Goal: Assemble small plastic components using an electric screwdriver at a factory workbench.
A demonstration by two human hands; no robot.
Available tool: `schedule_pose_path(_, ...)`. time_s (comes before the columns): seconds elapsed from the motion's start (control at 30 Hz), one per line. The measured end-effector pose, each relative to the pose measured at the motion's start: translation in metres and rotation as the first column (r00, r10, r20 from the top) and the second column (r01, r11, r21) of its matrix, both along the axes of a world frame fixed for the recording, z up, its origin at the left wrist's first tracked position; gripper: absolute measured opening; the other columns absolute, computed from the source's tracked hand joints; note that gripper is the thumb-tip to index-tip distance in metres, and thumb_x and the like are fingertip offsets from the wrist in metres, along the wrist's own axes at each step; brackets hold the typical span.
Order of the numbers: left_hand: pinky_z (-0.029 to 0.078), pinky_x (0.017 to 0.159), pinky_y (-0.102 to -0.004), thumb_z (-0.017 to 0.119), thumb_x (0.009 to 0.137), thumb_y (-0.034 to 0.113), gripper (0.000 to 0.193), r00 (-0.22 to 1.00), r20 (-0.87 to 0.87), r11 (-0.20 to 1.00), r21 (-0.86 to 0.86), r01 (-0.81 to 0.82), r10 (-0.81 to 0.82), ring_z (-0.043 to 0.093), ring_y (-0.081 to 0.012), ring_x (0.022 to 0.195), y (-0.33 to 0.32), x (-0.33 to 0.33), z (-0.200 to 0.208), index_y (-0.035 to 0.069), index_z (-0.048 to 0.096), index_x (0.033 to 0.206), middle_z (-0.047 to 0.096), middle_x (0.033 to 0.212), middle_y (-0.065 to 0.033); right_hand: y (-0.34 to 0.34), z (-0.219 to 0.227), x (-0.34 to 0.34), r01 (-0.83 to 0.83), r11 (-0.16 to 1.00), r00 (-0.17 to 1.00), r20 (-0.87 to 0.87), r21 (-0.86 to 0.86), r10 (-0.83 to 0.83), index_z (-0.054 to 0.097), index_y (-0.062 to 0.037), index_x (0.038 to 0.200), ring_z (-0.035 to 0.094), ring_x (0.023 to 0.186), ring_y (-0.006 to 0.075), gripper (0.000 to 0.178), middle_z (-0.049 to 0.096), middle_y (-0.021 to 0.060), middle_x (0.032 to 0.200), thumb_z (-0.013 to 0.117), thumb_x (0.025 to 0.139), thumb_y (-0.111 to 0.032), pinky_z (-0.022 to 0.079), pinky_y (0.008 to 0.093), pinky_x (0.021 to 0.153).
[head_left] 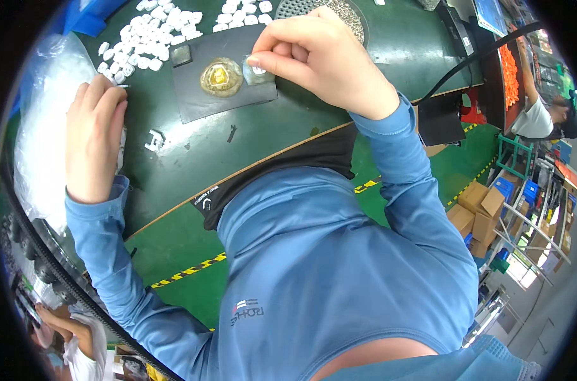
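Note:
Over the right part of a dark mat, my right hand is closed, thumb and forefinger pinched. Anything between the fingertips is too small to name. Just below them sits a small translucent block with a whitish top. A round translucent lump with a yellow centre rests on the mat's middle, and a small dark grey block lies at its upper left corner. At the left, my left hand has its fingers bent and pressed together beside the white pieces; its fingertips are partly hidden.
Many small white plastic pieces lie on the green table. A round tray of tiny metal parts stands at the back. Clear plastic bagging lies left; a white clip-like part lies near the front edge. A black cable crosses the right.

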State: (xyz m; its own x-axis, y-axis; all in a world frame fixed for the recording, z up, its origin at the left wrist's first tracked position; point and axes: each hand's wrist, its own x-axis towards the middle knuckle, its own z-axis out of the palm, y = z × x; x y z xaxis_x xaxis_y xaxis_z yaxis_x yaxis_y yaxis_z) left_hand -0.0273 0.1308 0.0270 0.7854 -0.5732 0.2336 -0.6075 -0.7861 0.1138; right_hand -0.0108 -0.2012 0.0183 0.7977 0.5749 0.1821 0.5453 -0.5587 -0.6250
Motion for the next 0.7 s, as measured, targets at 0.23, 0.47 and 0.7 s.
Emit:
schedule_pose_path(0.23,0.048,0.086,-0.0318,0.058,0.096,0.000,0.007,0.994,-0.109,0.774,-0.632,-0.044,-0.033,0.059,-0.0187,0.100,-0.043,0.004,0.015,-0.001,0.060,0.103,0.060,0.110,-0.0088,-0.008,-0.016,-0.002,-0.075,0.997,0.907,0.417,0.011,0.064,0.073,-0.0168,0.113,0.055,0.069,0.0156,0.030,0.062,-0.0038,0.081,0.079,0.083,-0.018,0.039,0.0309,0.069)
schedule_pose_path(0.47,0.051,0.082,-0.0242,0.068,0.095,0.006,0.012,0.461,-0.439,0.235,-0.869,-0.434,-0.771,0.064,-0.0095,0.091,-0.125,0.012,0.025,0.000,0.064,0.104,0.068,0.097,-0.0040,0.002,-0.002,-0.004,-0.079,0.763,0.966,0.238,0.642,-0.100,0.073,-0.0021,0.109,0.060,0.066,0.0113,0.035,0.066,0.0031,0.081,0.083,0.075,0.001,0.048,0.0238,0.060)
schedule_pose_path(0.7,0.052,0.080,-0.0243,0.069,0.096,0.012,0.029,0.567,-0.549,0.274,-0.822,-0.499,-0.614,0.065,-0.0106,0.089,-0.124,0.009,0.001,-0.002,0.065,0.121,0.070,0.101,-0.0066,0.009,-0.010,-0.003,0.006,0.791,0.919,0.308,0.612,-0.245,0.074,-0.0055,0.086,0.060,0.063,0.0118,0.020,0.067,0.0020,0.073,0.088,0.071,-0.006,0.048,0.0250,0.059)
